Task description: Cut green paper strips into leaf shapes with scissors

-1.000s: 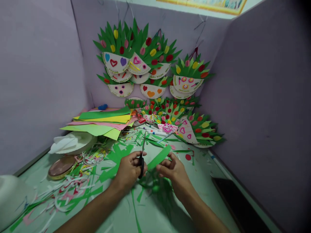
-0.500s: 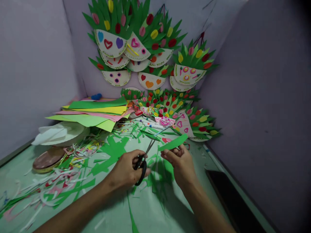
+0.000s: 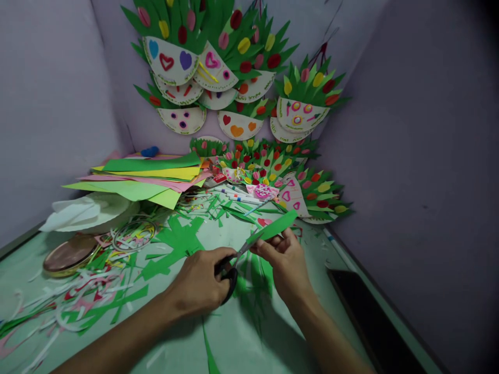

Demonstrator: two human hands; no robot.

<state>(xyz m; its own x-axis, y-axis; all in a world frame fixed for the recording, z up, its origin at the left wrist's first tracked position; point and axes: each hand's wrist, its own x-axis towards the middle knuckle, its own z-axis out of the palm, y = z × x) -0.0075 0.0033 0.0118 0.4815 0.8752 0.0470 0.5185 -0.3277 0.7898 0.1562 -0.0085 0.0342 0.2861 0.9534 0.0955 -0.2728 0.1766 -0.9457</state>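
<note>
The worktop (image 3: 241,337) spreads across the view, strewn with green, white, pink and red paper cuttings. Half-round paper-plate pockets (image 3: 169,59) hang above it, with pointed green paper leaves and red, pink, yellow and orange paper blooms rising from behind their straight edges; more of them lean at the back of the worktop. To the right lies a dark flat slab (image 3: 366,311). The coloured sheets (image 3: 152,171), green, yellow and pink, are stacked at the back left, just behind the white paper plates (image 3: 101,213), which lie overlapped. The left hand (image 3: 198,280) has its fingers closed through and around the black handles of the scissors. The right hand (image 3: 288,265) pinches the green paper strip between its fingers. A round gold-rimmed dish (image 3: 62,271) sits at the left beside the scraps; what it holds, if anything, I cannot tell. The scissors (image 3: 230,285) point up to the right, blades at the near end of the green paper strip (image 3: 276,227), which is held above the worktop between the hands and the pens (image 3: 237,197).
</note>
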